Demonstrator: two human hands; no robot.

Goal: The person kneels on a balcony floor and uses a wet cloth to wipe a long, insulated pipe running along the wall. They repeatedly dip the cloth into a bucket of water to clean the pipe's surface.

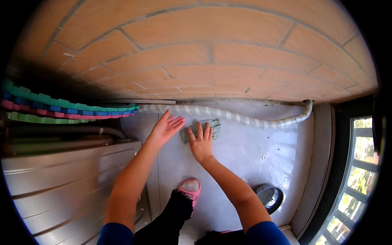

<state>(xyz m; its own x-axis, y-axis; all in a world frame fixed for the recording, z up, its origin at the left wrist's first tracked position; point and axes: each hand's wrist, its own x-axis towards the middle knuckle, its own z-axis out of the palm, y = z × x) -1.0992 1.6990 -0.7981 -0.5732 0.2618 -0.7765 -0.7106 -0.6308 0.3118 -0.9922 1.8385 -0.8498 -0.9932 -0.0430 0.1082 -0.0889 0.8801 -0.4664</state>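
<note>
My right hand lies on a crumpled grey-green cloth on the smooth grey floor. Its fingers are spread over the cloth, pressing it from above rather than wrapping round it. To the left, my left hand hovers with its palm turned partly up and fingers apart, holding nothing. Just beyond both hands, a pipe wrapped in pale striped tape runs along the foot of the brick wall.
Stacked foam mats in green, blue and pink stand at the left, above a metal-panelled appliance. A dark round bowl with liquid sits at the right, near a barred glass door. My foot wears a pink clog.
</note>
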